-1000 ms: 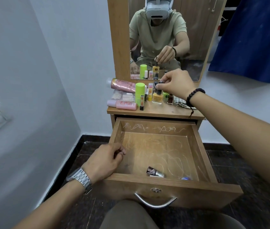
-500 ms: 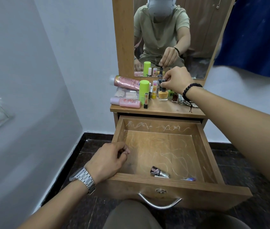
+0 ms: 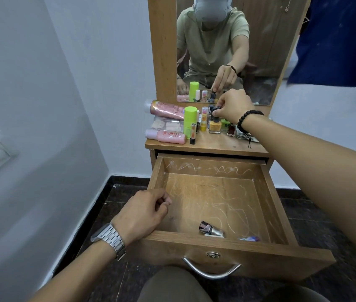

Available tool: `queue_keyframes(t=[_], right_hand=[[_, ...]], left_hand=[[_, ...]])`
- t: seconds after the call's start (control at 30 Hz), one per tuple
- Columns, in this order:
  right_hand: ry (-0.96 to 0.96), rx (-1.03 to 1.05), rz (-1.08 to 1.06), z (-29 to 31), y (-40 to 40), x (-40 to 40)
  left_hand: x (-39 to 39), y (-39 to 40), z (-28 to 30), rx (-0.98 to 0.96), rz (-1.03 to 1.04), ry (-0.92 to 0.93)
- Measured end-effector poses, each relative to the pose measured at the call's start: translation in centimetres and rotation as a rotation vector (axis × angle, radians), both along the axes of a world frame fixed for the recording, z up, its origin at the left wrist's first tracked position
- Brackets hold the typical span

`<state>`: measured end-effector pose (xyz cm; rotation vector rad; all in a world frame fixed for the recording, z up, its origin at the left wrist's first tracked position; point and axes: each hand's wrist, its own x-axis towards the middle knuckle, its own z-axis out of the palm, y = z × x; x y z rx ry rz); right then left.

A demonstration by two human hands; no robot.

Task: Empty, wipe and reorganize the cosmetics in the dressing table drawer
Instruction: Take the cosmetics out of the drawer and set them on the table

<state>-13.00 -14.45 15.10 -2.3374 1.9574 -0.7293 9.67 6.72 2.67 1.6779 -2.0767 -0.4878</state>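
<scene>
Head view: emptying step. The right hand (image 3: 234, 104) pinches a dark bottle (image 3: 215, 111) among cosmetics on the worktop (image 3: 211, 144) at 12 o'clock. The left hand (image 3: 142, 212), loosely curled, rests on the drawer (image 3: 268, 205) rim at 9 — empty. Next: release, then fetch the vial (image 3: 210, 228) at 6.

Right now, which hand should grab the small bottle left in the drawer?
Left, probably. The left hand rests on the drawer rim holding nothing, near the small bottle. The right hand is up on the tabletop, fingertips pinching a dark bottle.
</scene>
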Motion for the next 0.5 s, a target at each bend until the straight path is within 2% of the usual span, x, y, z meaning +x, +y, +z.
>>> queue_keyframes(t=[0.27, 0.43, 0.5], right_hand=[[0.022, 0.023, -0.002, -0.1, -0.1, 0.2], [-0.006, -0.167, -0.025, 0.6, 1.6, -0.5], [-0.028, -0.197, 0.09, 0.7, 3.8, -0.5]], left_hand=[[0.0, 0.0, 0.1, -0.006, 0.003, -0.004], [0.0, 0.0, 0.1, -0.015, 0.001, -0.023], [0.0, 0.0, 0.2, -0.01, 0.0, -0.031]])
